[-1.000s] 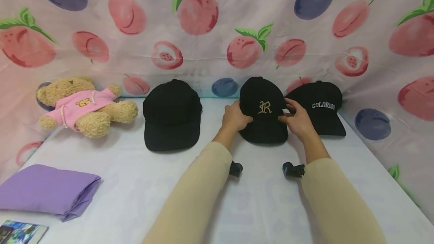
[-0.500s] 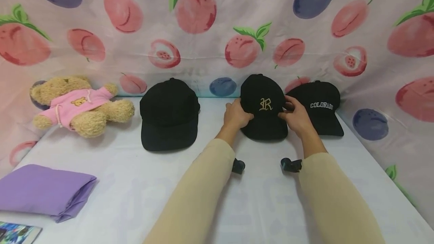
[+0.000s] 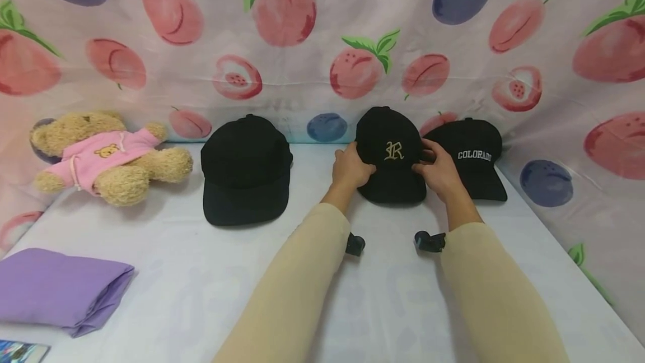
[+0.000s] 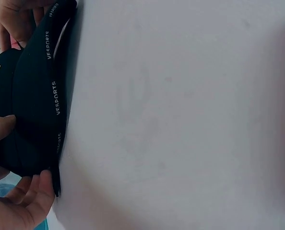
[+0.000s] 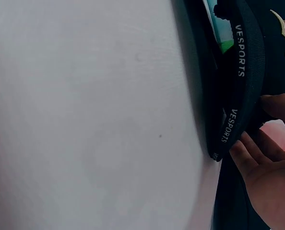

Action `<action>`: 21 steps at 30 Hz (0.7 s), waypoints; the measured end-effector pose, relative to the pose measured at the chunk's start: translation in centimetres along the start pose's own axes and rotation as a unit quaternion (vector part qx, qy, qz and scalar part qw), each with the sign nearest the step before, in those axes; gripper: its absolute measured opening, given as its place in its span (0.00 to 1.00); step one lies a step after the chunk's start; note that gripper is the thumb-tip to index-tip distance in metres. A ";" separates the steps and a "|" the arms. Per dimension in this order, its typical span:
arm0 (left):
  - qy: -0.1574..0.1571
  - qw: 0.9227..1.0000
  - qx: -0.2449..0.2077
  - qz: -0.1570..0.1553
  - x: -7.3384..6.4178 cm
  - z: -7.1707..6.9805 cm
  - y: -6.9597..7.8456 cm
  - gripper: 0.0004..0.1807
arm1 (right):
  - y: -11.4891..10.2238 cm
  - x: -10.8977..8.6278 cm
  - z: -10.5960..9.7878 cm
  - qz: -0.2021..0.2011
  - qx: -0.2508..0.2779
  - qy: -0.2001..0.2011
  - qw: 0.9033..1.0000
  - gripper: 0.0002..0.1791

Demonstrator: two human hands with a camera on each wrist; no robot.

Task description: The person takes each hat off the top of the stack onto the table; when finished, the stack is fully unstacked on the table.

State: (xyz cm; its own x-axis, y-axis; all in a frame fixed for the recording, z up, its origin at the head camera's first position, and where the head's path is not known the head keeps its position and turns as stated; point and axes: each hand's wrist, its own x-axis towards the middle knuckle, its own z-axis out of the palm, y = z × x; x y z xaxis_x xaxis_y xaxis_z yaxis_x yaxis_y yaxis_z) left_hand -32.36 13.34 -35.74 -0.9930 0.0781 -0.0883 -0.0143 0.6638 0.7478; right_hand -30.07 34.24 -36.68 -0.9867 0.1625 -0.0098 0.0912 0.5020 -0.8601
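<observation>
In the head view, a black baseball cap [image 3: 375,139] with a gold embroidered R stands at the back of the table, its brim toward me. My left hand [image 3: 353,170] grips its left side, thumb across the front. On the opposite side, my right hand [image 3: 439,171] pinches the edge, thumb in front and fingers behind. The left wrist view has white VESPORTS lettering along the cap [image 4: 34,91] and my left hand [image 4: 25,203] at its lower edge. In the right wrist view, my right hand [image 5: 272,177] holds the cap [image 5: 250,62] near the end of the lettered band.
A black COLORADO cap [image 3: 471,139] sits just right of my right hand. Further left are a plain black cap [image 3: 247,156] and a teddy bear [image 3: 108,156] in a pink hoodie. Folded purple cloth [image 3: 60,290] and a colourful flat item [image 3: 20,352] lie front left. Fruit-print fabric [image 3: 282,83] hangs behind.
Both hands keep hold of the R cap, which has shifted slightly away from me. The other things slide a little left in the head view as the camera turns.
</observation>
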 end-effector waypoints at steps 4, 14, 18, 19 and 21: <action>0.000 1.000 -0.002 0.001 0.2 0.2 0.1 0.41 | 0.0 0.1 0.0 0.003 0.008 0.006 1.000 0.44; -0.018 1.000 -0.005 0.020 0.5 0.2 0.1 0.43 | 0.1 0.5 -0.3 0.002 0.010 0.016 1.000 0.43; -0.027 0.999 -0.016 0.016 0.6 0.3 0.0 0.44 | 0.1 0.6 -0.2 0.006 0.015 0.015 1.000 0.43; -0.030 0.999 -0.018 0.016 0.6 0.3 0.0 0.44 | 0.1 0.6 -0.2 0.007 0.015 0.014 1.000 0.43; -0.033 0.999 -0.022 0.017 0.8 0.3 -0.1 0.45 | 0.1 0.7 -0.2 0.008 0.015 0.012 1.000 0.43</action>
State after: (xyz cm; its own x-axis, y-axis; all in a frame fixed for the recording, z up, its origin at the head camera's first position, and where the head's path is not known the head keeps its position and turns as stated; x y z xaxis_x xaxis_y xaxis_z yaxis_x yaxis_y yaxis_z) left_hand -33.08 13.55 -36.05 -0.9832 0.1494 -0.1053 0.0118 0.6268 0.7791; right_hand -30.76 34.61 -36.70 -0.9815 0.1911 -0.0115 0.1024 0.4735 -0.8748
